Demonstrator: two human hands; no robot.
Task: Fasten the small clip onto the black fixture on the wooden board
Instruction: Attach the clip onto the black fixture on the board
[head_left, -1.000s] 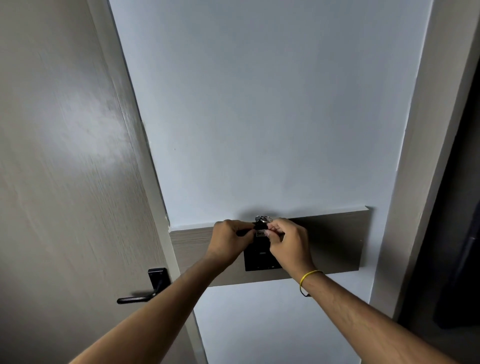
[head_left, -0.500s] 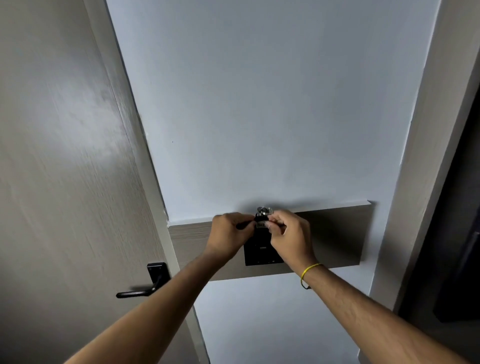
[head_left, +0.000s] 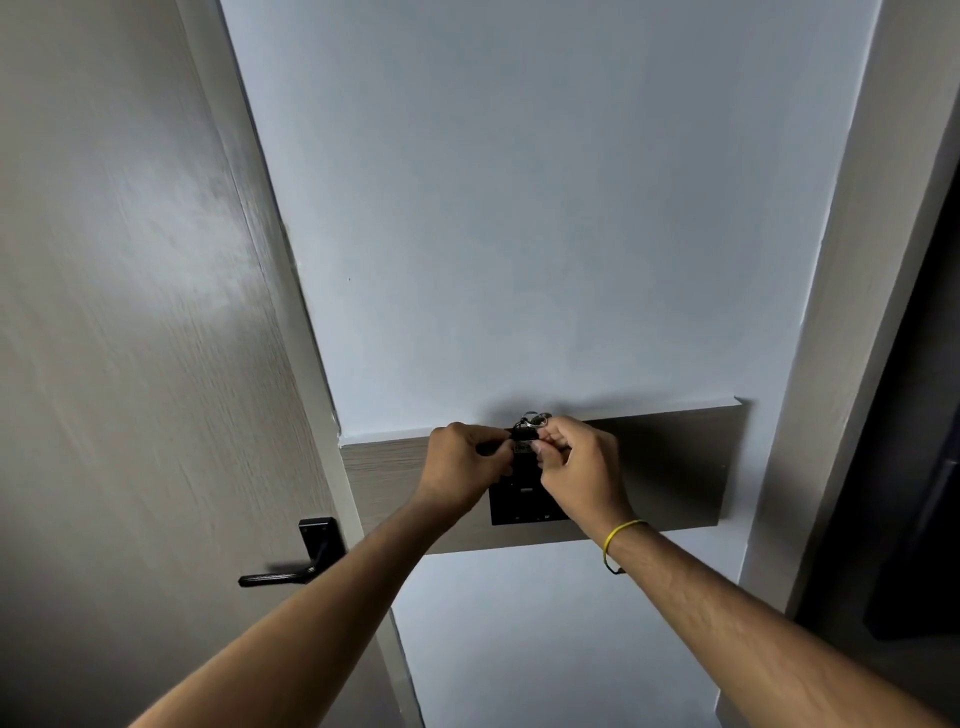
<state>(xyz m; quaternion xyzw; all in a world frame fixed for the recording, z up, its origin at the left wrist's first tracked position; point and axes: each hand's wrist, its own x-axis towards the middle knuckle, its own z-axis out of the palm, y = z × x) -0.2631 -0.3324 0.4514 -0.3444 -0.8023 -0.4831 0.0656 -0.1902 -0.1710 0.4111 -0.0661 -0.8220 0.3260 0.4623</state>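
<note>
While reaching up from below, both forearms converge on one spot near the top edge of the wooden board (head_left: 670, 467). Largest first: pale wall (head_left: 519, 208), bare above and below the board; grey wood-grain door (head_left: 130, 364) at left with a black door handle (head_left: 301, 558), well apart from the hands. Board mounted flat on the wall, running from the door frame almost to the right corner, bare wood on both sides of the hands. Black fixture (head_left: 519, 504) at mid-board, its small markings too tiny to read. Left hand (head_left: 460, 470) curled, fingers pressed together on a dark piece at the fixture's top. Right hand (head_left: 582, 467), yellow band (head_left: 618, 540) at the wrist, pinching the small clip (head_left: 530, 428), shiny metal, right at the fixture's top edge. Whether clip and fixture are joined: cannot tell.
</note>
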